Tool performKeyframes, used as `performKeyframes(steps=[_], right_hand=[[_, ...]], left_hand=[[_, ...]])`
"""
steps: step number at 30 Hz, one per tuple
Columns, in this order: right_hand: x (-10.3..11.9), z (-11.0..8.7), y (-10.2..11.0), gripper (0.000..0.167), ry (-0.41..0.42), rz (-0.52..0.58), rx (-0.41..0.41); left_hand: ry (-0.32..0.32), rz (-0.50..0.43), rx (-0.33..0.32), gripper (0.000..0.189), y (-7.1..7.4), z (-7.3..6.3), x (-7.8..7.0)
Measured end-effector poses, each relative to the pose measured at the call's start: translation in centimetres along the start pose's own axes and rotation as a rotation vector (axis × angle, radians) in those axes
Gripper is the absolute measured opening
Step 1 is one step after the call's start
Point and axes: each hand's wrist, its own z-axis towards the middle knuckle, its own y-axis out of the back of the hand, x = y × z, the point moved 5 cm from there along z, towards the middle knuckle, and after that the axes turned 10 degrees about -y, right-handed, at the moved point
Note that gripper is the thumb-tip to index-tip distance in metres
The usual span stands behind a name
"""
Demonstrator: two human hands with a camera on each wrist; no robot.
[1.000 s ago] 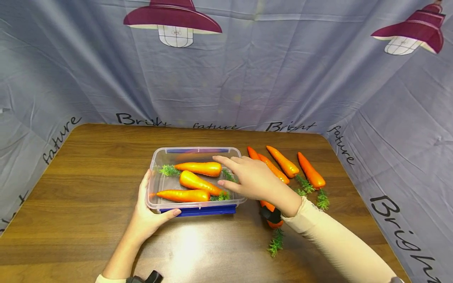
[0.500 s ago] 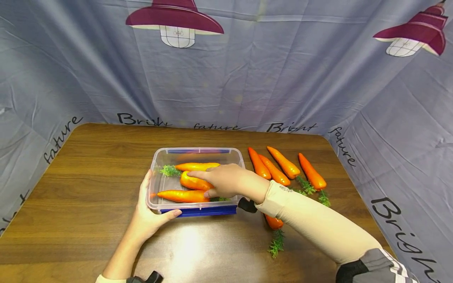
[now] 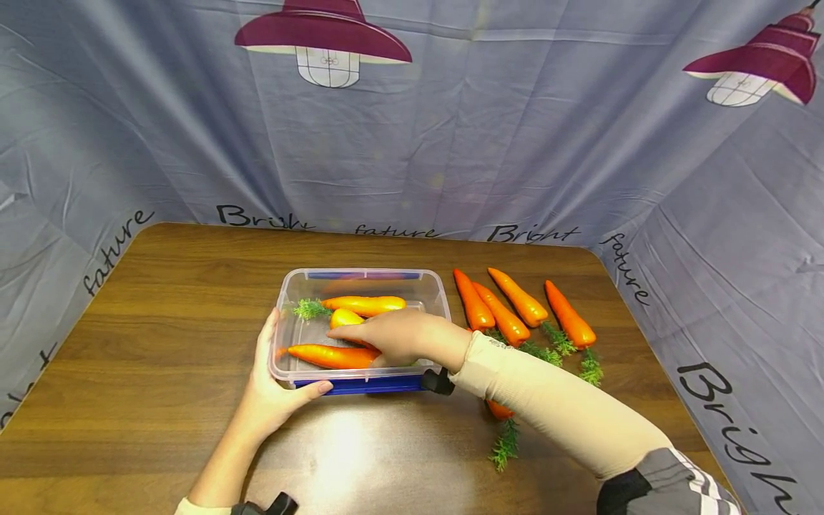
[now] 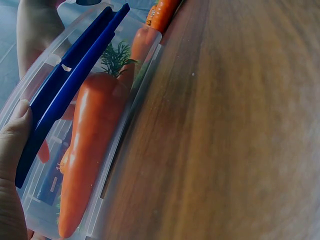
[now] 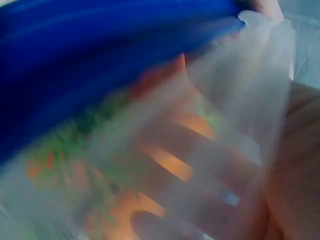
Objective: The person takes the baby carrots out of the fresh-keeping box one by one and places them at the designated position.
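A clear plastic food container (image 3: 362, 272) with blue side clips stands on the table, several carrots inside. My left hand (image 3: 270, 390) grips its left end, thumb over the front blue clip (image 4: 65, 92) and fingers along the side wall. My right hand (image 3: 393, 336) reaches inside from the right, fingers fairly straight across the middle carrot (image 3: 345, 317), thumb lower by the front carrot (image 3: 331, 356). The back carrot (image 3: 367, 305) lies just beyond the fingers. Through the cloudy wall, the right wrist view shows blurred fingers (image 5: 210, 175) spread against orange and green.
Right of the container lie several loose carrots with green tops, among them an upper one (image 3: 518, 297) and a far-right one (image 3: 569, 315). Another carrot (image 3: 498, 409) is partly hidden under the right forearm. A grey curtain (image 3: 412, 157) rises behind the wooden table (image 3: 193, 300).
My right hand has moved left and down from over the container's right side onto the middle carrot, covering most of it. The left hand keeps its grip.
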Motion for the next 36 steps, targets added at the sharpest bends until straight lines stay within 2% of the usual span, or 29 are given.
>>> performKeyframes(steps=[8,16,27,36], right_hand=[[0.2,0.6,-0.5,0.069,0.002,-0.024,-0.036],[0.5,0.8,-0.6,0.069,-0.003,-0.055,-0.087],[0.6,1.2,-0.8,0.071,-0.037,-0.042,-0.041],[0.9,1.7,-1.0,0.064,-0.035,-0.019,-0.069]], left_hand=[[0.013,0.029,-0.005,0.131,0.1,0.0,-0.1],[-0.004,0.004,-0.006,0.13,0.1,0.1,-0.2],[0.016,-0.05,-0.002,0.13,0.0,0.0,-0.1],[0.014,-0.009,-0.001,0.13,0.0,0.0,-0.1]])
